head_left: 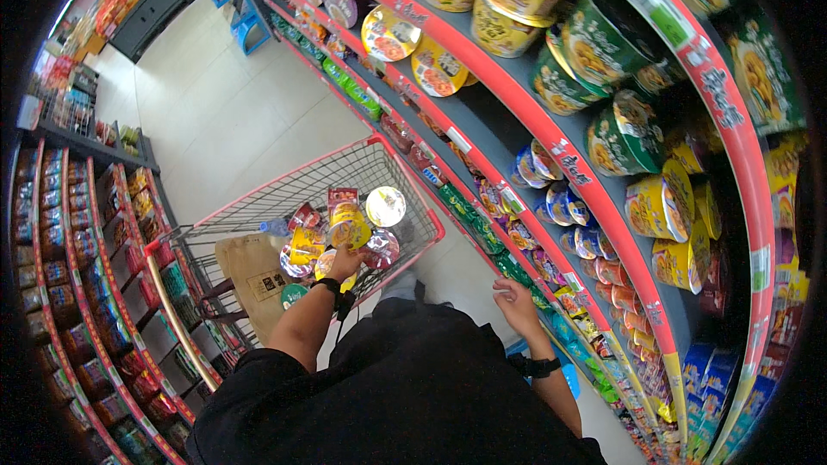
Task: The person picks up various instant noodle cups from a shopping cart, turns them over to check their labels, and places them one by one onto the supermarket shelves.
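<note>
My left hand (347, 263) reaches into a wire shopping cart (242, 210) and grips a yellow instant noodle cup (349, 233). Around it in the cart lie several more noodle cups, among them a yellow one (306, 245), a maroon-lidded one (381, 248), one with a shiny pale lid (386, 206) and a green-lidded one (294, 295). A brown paper bag (249, 271) and a bottle with a blue cap (275, 227) are at the cart's left. My right hand (513, 303) is beside the shelves, fingers slightly curled, holding nothing.
Red-edged shelves (562, 161) on the right hold noodle tubs, with green tubs (597, 51) and yellow tubs (659, 206). Packaged goods fill another shelf unit (71, 239) on the left. A blue rack (249, 32) stands beyond the cart, beside the tiled floor (258, 97).
</note>
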